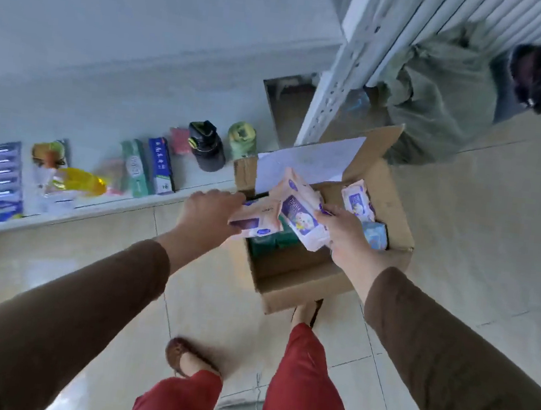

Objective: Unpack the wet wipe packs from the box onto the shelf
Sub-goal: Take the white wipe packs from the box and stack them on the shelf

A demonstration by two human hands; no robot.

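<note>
A low white shelf (95, 206) is seen along the wall at far left, stocked with a blue blister card of razors (4, 177), a yellow plastic bottle (79, 180), green and blue toothpaste cartons (147, 170) and a black jar (206, 147). Just right of its end, an open brown cardboard box (301, 283) is set on the glossy tiled floor (458, 244). Above the box, the left hand (210, 212) is curled over one pink-and-purple wet wipe pack (255, 223), gripped at its near end, with its long axis lying roughly left to right. The right hand (343, 234) is closed on a second pink wet wipe pack (301, 216), and at least one more appears bunched behind it, tilted upward. A further loose pack (358, 199) is left standing against the box's far right wall, beside a pale blue packet (374, 234); green packets (266, 244) are glimpsed beneath. The shelf lies to the left of both hands, so the left hand is judged the nearer one, and its pack is likely to be carried across first. Another person in a grey-green garment (440, 99) is partly visible at upper right.
</note>
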